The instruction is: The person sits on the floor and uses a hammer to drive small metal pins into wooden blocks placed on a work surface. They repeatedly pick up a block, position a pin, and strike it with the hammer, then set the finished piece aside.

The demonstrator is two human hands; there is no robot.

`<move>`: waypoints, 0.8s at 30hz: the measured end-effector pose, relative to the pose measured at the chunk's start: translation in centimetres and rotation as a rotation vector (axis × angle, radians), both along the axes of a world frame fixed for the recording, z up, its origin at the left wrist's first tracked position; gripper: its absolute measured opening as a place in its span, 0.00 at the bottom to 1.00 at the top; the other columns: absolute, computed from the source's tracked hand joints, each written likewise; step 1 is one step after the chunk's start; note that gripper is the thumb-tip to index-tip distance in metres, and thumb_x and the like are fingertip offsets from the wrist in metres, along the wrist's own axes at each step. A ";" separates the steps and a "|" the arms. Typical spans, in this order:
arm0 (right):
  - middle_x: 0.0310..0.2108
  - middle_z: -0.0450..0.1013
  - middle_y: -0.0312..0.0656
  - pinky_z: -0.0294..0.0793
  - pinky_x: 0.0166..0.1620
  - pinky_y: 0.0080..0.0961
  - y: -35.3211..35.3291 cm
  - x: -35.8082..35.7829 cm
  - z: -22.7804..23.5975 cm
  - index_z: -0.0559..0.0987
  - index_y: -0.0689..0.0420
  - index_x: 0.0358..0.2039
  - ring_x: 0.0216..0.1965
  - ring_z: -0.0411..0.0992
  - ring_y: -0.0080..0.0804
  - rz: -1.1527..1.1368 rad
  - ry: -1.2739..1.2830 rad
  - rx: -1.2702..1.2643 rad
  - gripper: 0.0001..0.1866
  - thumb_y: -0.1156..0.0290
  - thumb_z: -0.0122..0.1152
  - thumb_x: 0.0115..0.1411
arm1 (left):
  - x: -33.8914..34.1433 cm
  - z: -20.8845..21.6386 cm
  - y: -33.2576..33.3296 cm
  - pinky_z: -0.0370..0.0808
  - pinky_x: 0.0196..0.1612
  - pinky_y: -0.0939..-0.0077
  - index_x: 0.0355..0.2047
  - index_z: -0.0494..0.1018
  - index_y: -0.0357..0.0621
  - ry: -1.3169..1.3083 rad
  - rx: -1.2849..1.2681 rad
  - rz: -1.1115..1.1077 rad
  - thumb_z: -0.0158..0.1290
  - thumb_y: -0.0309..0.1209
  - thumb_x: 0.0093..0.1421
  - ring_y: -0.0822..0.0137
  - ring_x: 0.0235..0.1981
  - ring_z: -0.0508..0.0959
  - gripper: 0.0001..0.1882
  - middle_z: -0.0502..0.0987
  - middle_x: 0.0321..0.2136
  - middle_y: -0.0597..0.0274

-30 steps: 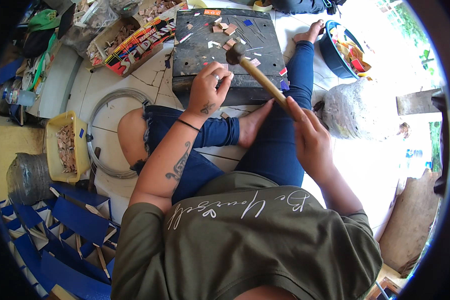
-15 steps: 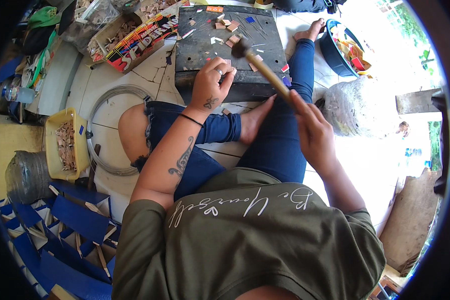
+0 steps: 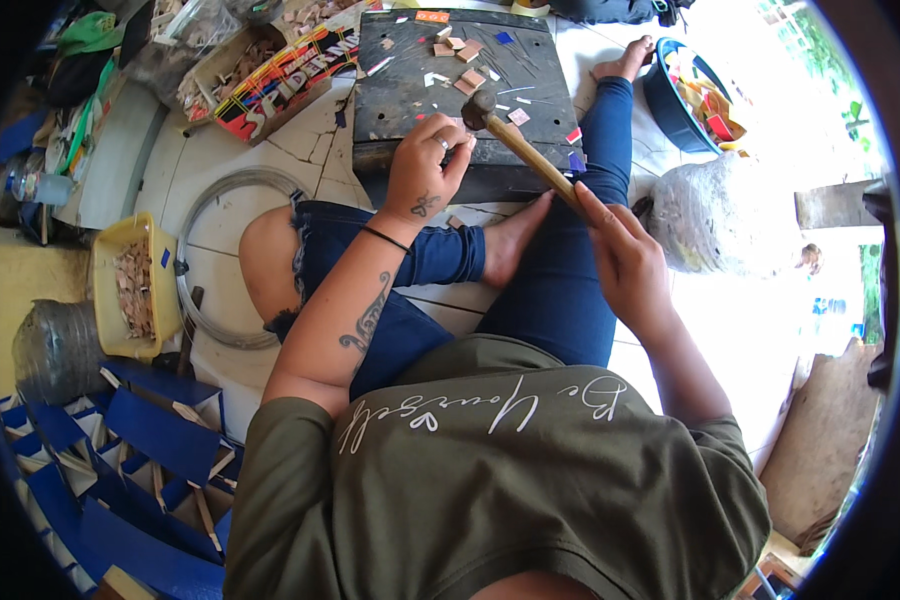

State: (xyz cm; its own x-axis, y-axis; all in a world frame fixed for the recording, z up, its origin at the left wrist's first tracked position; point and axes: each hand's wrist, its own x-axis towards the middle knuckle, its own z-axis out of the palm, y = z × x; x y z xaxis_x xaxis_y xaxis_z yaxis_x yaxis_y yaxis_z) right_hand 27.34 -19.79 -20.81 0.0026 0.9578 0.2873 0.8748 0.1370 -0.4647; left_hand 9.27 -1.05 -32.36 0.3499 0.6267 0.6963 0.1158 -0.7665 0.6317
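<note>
My right hand (image 3: 622, 255) is wrapped round the wooden handle of a hammer (image 3: 530, 155). The hammer's dark head hangs over the near part of a black box-like work block (image 3: 410, 100), just right of my left fingers. My left hand (image 3: 432, 160) is closed in a pinch at the near edge of the block's top. What those fingers hold is hidden or too small to make out. Small wooden pieces (image 3: 469, 81), thin wire bits and blue, red and white scraps lie scattered on the block.
A printed cardboard box (image 3: 290, 85) of wood pieces stands far left, a yellow tub (image 3: 160, 310) of them nearer. A wire coil (image 3: 195, 230) lies on the tiles. Blue folded pieces (image 3: 150, 440) are heaped near left. Far right are a blue basin (image 3: 660, 105) and plastic-wrapped bundle (image 3: 705, 215).
The hammer's head has come down slightly toward the block, and its handle lies at a slightly different slant. My left hand stays in nearly the same place.
</note>
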 end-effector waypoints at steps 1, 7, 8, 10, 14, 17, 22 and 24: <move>0.35 0.72 0.46 0.74 0.35 0.33 0.0 0.0 0.1 0.70 0.52 0.62 0.31 0.75 0.43 -0.009 -0.018 -0.034 0.27 0.81 0.52 0.61 | 0.0 0.0 0.0 0.74 0.38 0.64 0.27 0.73 0.40 0.008 -0.014 -0.001 0.58 0.22 0.55 0.51 0.33 0.77 0.03 0.75 0.30 0.55; 0.35 0.72 0.46 0.74 0.36 0.32 -0.3 -0.2 0.1 0.70 0.52 0.62 0.31 0.75 0.42 -0.017 0.061 -0.104 0.27 0.81 0.52 0.62 | 0.1 -0.1 0.0 0.73 0.40 0.62 0.27 0.73 0.40 -0.006 -0.024 0.003 0.58 0.22 0.55 0.50 0.34 0.77 0.04 0.76 0.30 0.54; 0.35 0.72 0.47 0.74 0.36 0.32 -0.3 -0.2 0.0 0.70 0.52 0.62 0.31 0.75 0.42 -0.009 0.087 -0.057 0.27 0.81 0.52 0.62 | 0.1 -0.1 -0.1 0.73 0.40 0.62 0.27 0.73 0.40 0.002 -0.033 -0.001 0.58 0.22 0.55 0.50 0.34 0.77 0.04 0.76 0.30 0.54; 0.34 0.71 0.47 0.73 0.36 0.31 -0.1 -0.2 -0.3 0.70 0.52 0.62 0.31 0.74 0.42 0.009 0.143 0.054 0.26 0.81 0.51 0.63 | 0.1 0.0 0.1 0.73 0.40 0.62 0.27 0.73 0.40 0.004 -0.024 0.001 0.58 0.22 0.55 0.50 0.34 0.77 0.04 0.76 0.31 0.54; 0.34 0.72 0.47 0.73 0.37 0.29 0.0 0.5 -0.4 0.70 0.54 0.62 0.31 0.74 0.43 0.009 0.139 -0.082 0.26 0.81 0.51 0.63 | -0.2 0.1 -0.1 0.73 0.40 0.63 0.26 0.73 0.40 0.032 0.011 0.019 0.58 0.21 0.55 0.50 0.35 0.77 0.03 0.76 0.31 0.55; 0.34 0.72 0.48 0.73 0.37 0.28 0.3 0.7 -0.4 0.69 0.56 0.62 0.32 0.74 0.42 -0.025 0.118 -0.064 0.26 0.82 0.51 0.63 | 0.0 0.2 0.2 0.74 0.41 0.63 0.27 0.73 0.40 0.015 0.017 0.009 0.57 0.21 0.55 0.51 0.35 0.77 0.03 0.76 0.31 0.55; 0.36 0.73 0.48 0.74 0.38 0.29 0.0 0.3 -0.2 0.70 0.57 0.62 0.33 0.75 0.41 0.002 0.105 0.126 0.27 0.83 0.52 0.62 | 0.3 0.2 0.2 0.74 0.36 0.69 0.26 0.73 0.39 -0.002 0.027 0.030 0.58 0.21 0.56 0.55 0.30 0.77 0.05 0.75 0.27 0.56; 0.36 0.73 0.47 0.75 0.36 0.31 -0.1 0.1 0.0 0.70 0.55 0.63 0.31 0.75 0.42 0.032 0.058 0.120 0.28 0.83 0.52 0.61 | 0.3 0.1 0.2 0.74 0.36 0.70 0.26 0.73 0.38 -0.012 0.026 0.024 0.58 0.21 0.56 0.56 0.30 0.77 0.05 0.75 0.27 0.56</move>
State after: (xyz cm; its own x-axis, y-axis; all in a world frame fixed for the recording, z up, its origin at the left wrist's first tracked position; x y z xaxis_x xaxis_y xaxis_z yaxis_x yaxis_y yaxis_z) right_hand 27.42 -19.94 -20.80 -0.0075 0.9163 0.4004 0.8414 0.2221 -0.4927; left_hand 9.57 -0.88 -32.22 0.3267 0.6164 0.7164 0.1269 -0.7798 0.6131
